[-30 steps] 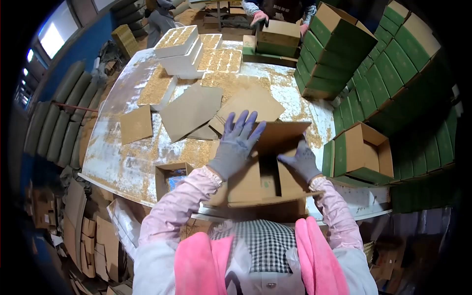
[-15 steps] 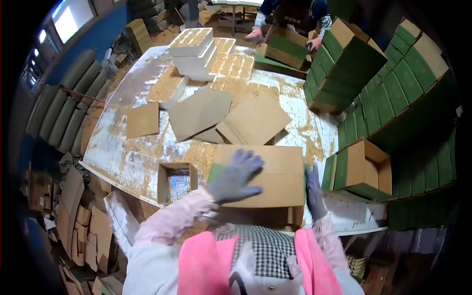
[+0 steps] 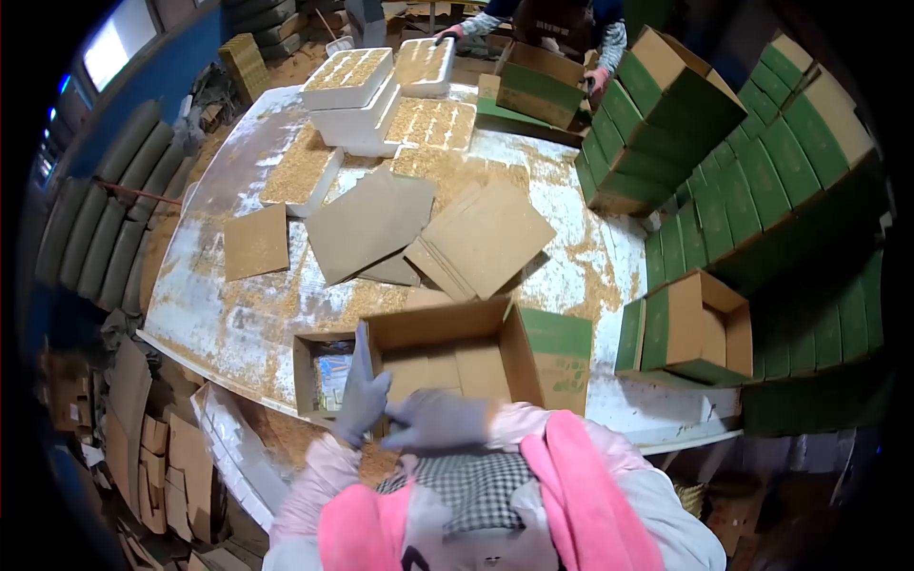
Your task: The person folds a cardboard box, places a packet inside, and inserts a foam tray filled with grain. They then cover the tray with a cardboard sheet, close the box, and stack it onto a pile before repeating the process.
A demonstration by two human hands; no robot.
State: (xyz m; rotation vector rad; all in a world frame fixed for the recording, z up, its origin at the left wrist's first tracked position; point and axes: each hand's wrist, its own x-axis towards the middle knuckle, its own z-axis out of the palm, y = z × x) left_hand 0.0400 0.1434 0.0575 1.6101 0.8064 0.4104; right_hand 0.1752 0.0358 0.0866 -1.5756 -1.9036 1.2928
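Note:
An open cardboard box [image 3: 514, 357] with a green outer flap faces me at the table's near side, its inside bare. My left hand [image 3: 362, 395], gloved in grey, is upright at the box's left wall, fingers straight and thumb apart. Across the box's near left corner lies my right hand [image 3: 438, 420], also gloved, its fingers pointing left and slightly apart, close to my left hand. A small carton [image 3: 305, 379] with blue-and-white packets [image 3: 333, 379] inside stands just left of the box.
Loose cardboard sheets [image 3: 371, 224] lie beyond the box. White foam trays [image 3: 347, 81] filled with yellowish material stand behind. Green boxes [image 3: 647, 143] are stacked right, with an open one [image 3: 705, 328] nearer. Across the table, a co-worker [image 3: 552, 29] touches a tray and a green box.
The box has turned from a closed brown face to its open inside. Both my hands have moved to its left side. The co-worker's one hand has shifted to a foam tray.

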